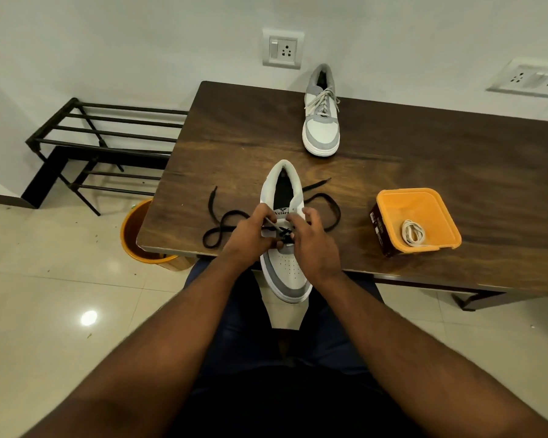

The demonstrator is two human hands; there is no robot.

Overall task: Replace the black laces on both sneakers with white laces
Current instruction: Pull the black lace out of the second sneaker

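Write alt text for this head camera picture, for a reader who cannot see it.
Two bare hands, left hand and right hand, work the black lace at a near sneaker on a wooden table. A far sneaker has white laces, and an orange tub holds a white lace.

Head cam, looks fwd and down, close over table [424,172] edge
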